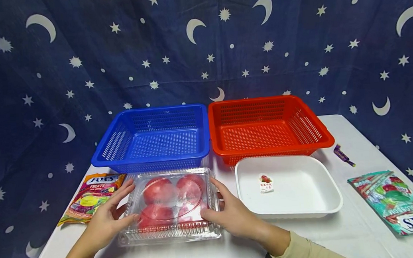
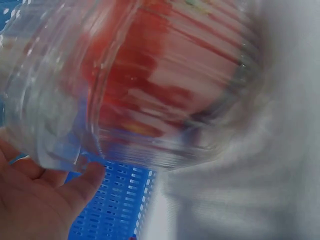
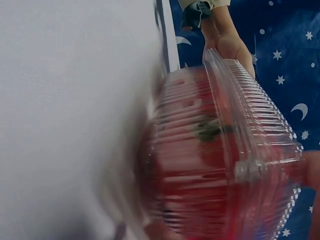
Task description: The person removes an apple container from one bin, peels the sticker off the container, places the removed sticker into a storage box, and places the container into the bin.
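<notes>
A clear plastic clamshell box [image 1: 173, 235] with several red tomatoes [image 1: 158, 191] inside lies between my hands, its lid down. My left hand [image 1: 106, 220] holds the box's left edge, thumb toward the front corner and fingers farther back. At the right side my right hand [image 1: 230, 213] grips the box, thumb over the lid's edge and fingers down along the side wall. A green stem top [image 3: 207, 128] shows through the ribbed wall in the right wrist view. The left wrist view is blurred, with the left thumb [image 2: 87, 182] at the rim.
Behind the box stand a blue basket [image 1: 151, 165] and a red basket [image 1: 272, 150]. To the right is a white tray [image 1: 322, 185] with a small sticker [image 1: 266, 182]. Fox's candy bags lie left [image 1: 90, 199] and right [image 1: 395, 199]; a purple wrapped candy [image 1: 343, 155] lies near the red basket.
</notes>
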A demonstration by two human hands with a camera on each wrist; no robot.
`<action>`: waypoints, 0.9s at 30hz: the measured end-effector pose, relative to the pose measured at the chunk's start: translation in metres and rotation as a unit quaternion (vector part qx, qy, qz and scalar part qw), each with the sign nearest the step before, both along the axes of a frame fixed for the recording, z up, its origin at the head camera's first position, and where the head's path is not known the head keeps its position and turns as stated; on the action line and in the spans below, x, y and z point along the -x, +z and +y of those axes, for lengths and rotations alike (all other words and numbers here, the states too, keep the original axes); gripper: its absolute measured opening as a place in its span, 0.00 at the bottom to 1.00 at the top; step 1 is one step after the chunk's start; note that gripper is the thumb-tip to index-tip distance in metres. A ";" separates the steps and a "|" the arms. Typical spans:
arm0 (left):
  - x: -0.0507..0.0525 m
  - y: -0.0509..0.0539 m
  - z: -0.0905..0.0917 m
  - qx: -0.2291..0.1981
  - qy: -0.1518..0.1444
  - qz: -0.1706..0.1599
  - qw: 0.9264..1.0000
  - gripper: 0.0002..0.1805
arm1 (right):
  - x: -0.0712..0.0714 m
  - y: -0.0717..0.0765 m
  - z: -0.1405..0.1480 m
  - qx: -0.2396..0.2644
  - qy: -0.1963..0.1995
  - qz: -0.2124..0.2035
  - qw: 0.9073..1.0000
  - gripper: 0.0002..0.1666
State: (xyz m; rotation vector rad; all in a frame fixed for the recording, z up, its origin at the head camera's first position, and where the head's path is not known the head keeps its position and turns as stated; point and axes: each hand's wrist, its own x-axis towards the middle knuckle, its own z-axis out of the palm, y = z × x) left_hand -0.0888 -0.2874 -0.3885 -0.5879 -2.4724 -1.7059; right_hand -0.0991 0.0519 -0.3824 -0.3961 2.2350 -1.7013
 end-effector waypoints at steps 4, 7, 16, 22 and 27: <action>-0.001 -0.001 0.000 0.004 0.003 0.000 1.000 0.38 | 0.000 -0.004 0.000 0.037 0.017 -0.040 0.998 0.61; -0.001 -0.001 0.000 0.004 0.003 0.002 1.000 0.38 | 0.000 -0.007 -0.001 0.060 0.011 -0.062 0.996 0.65; 0.000 -0.001 0.000 0.001 -0.001 0.000 1.000 0.39 | 0.002 -0.009 -0.003 0.072 0.003 -0.076 0.995 0.54; 0.000 -0.002 -0.001 0.002 0.000 0.000 1.000 0.39 | 0.002 -0.010 -0.006 0.115 0.002 -0.117 0.986 0.53; -0.001 -0.002 0.000 0.000 0.004 0.002 1.000 0.38 | 0.001 -0.010 -0.006 0.169 0.010 -0.142 0.975 0.54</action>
